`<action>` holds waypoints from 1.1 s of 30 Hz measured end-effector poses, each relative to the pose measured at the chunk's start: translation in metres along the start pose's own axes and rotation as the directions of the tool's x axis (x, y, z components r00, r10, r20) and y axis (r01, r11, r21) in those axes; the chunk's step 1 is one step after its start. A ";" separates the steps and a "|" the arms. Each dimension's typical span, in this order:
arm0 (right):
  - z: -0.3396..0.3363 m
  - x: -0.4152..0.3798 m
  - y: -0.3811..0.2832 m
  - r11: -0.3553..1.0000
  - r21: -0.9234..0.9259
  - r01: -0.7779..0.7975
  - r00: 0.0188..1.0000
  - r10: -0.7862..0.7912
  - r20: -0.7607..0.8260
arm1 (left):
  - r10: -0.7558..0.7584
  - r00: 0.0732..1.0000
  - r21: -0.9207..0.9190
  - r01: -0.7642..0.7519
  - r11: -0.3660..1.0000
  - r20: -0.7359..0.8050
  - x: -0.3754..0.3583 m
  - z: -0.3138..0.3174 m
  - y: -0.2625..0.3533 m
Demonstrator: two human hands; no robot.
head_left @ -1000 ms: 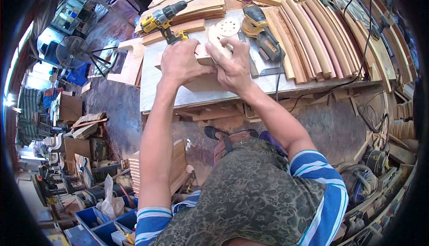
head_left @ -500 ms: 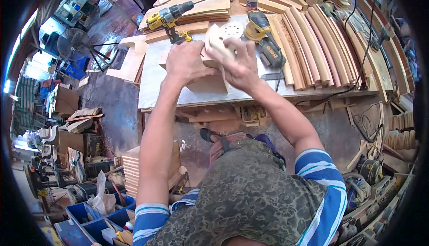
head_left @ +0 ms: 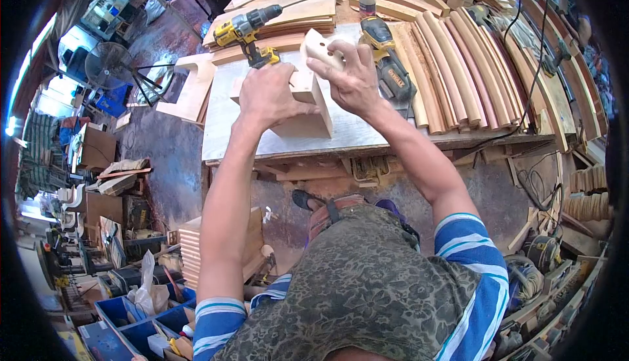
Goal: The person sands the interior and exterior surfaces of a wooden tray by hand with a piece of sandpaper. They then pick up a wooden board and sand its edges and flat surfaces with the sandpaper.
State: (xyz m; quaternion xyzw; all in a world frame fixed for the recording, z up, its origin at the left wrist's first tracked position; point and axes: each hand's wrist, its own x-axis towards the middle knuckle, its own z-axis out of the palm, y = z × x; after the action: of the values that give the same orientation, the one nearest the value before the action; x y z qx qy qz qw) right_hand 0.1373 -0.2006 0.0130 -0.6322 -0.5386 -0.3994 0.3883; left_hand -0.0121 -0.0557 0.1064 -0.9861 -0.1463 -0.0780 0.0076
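Note:
My left hand (head_left: 267, 95) is wrapped over the near left part of a pale wooden box (head_left: 313, 120) on the workbench, thumb across its top edge. In my right hand (head_left: 356, 86) is a bent cream sanding disc (head_left: 319, 48) with dark holes, pinched between thumb and fingers just above the box's far right corner. Right behind my left hand stands a yellow and black cordless drill (head_left: 246, 30) with a long bit. To the right of my right hand lies a yellow and black sander (head_left: 392, 66). My fingers hide part of the disc.
Curved wooden rails (head_left: 458, 73) lie side by side on the right of the workbench (head_left: 223, 141). Flat boards (head_left: 308, 10) are stacked at the back, near a bottle (head_left: 367, 0). A fan (head_left: 108, 63) stands to the left; blue bins (head_left: 124, 315) sit low at left.
My right hand has lifted slightly away from the box's top with the sanding disc, uncovering more of the box. The left hand has stayed on the box.

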 end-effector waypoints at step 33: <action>0.018 -0.032 -0.026 0.984 0.139 -0.109 0.983 0.128 -0.130 | -0.026 0.994 -0.015 0.028 1.000 0.102 0.015 -0.005 0.000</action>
State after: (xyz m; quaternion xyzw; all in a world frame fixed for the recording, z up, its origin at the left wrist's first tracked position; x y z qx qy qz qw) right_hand 0.1099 -0.1928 -0.0218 -0.6069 -0.4969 -0.3820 0.4887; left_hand 0.0011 -0.0520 0.1132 -0.9868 -0.1591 -0.0289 -0.0090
